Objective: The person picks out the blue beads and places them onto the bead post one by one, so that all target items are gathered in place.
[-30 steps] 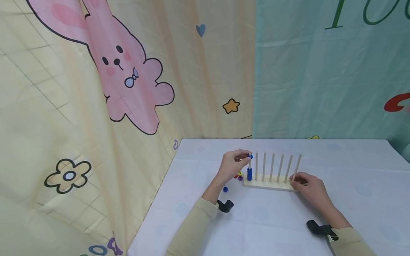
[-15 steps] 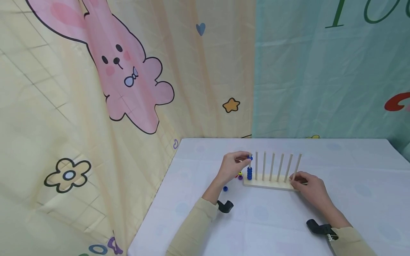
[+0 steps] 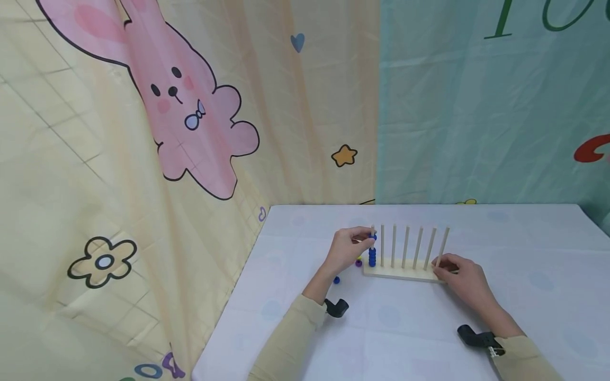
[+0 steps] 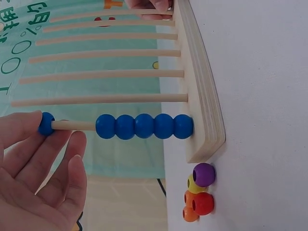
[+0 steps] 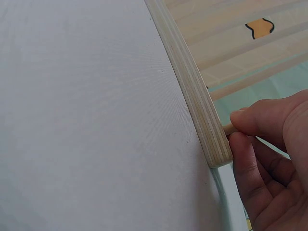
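Observation:
A wooden peg rack [image 3: 400, 272] stands on the table with a row of upright pegs. My left hand [image 3: 343, 250] pinches a blue bead [image 4: 46, 124] between thumb and fingertips, high on the leftmost peg [image 4: 74, 125]. Lower on that peg, several blue beads [image 4: 144, 126] are stacked down to the base, with a bare stretch of peg above them. The other pegs carry no beads. At the opposite end, my right hand [image 3: 463, 275] pinches the foot of the rightmost peg [image 5: 230, 129], fingertips close against the base.
Loose beads lie beside the rack's left end: purple [image 4: 204, 174], yellow [image 4: 195, 185], red [image 4: 203, 203] and orange [image 4: 190, 214]. A single blue bead [image 3: 336, 280] lies nearer, by the left wrist. Printed curtains [image 3: 305, 106] hang behind the white table [image 3: 405, 333].
My left hand and the pinched blue bead have moved slightly down the leftmost peg. The right hand keeps its hold at the other end. The view has shifted very slightly.

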Available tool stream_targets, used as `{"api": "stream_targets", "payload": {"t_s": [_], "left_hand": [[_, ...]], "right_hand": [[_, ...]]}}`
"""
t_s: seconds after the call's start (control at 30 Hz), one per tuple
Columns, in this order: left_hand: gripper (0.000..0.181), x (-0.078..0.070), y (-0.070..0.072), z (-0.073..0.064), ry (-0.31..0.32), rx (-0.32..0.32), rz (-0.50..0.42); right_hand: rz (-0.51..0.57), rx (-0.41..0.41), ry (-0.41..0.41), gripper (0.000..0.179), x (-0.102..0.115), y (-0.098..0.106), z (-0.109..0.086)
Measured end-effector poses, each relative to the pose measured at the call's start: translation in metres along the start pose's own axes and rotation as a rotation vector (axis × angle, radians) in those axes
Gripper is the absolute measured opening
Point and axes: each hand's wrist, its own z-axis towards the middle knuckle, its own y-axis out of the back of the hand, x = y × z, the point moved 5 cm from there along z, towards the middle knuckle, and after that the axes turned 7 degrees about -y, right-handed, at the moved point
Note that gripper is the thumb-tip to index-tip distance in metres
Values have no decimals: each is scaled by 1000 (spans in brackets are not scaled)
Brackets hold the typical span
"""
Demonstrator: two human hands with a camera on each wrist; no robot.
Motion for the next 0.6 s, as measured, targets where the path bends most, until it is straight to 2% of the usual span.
{"api": "stream_targets", "payload": {"t_s": [0.6], "left_hand": [[24,12,-5,-2,48,29,33]], "right_hand": [[3,1,13,9,1,1,0]]}}
